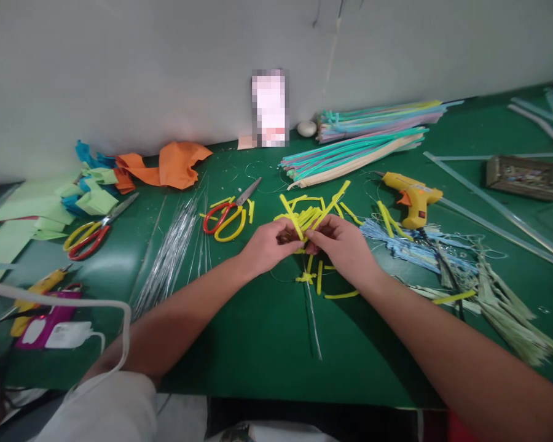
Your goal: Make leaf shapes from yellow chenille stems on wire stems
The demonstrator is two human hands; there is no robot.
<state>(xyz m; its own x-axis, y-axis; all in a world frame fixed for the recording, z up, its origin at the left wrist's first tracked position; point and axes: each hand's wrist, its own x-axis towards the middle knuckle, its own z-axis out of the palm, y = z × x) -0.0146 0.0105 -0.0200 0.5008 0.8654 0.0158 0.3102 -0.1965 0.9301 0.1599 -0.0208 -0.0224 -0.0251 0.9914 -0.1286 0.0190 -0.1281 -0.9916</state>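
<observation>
My left hand and my right hand meet over the middle of the green table. Both are closed in a pinch on a bunch of yellow pipe-cleaner pieces that fans up and away from my fingers. A thin wire stem runs from under my hands toward me. More short yellow pieces lie on the table just below my hands.
Red-and-yellow scissors lie left of my hands, a second pair farther left. Silver wires, a yellow glue gun, bundles of coloured pipe cleaners, orange and green paper scraps, a charger and cable.
</observation>
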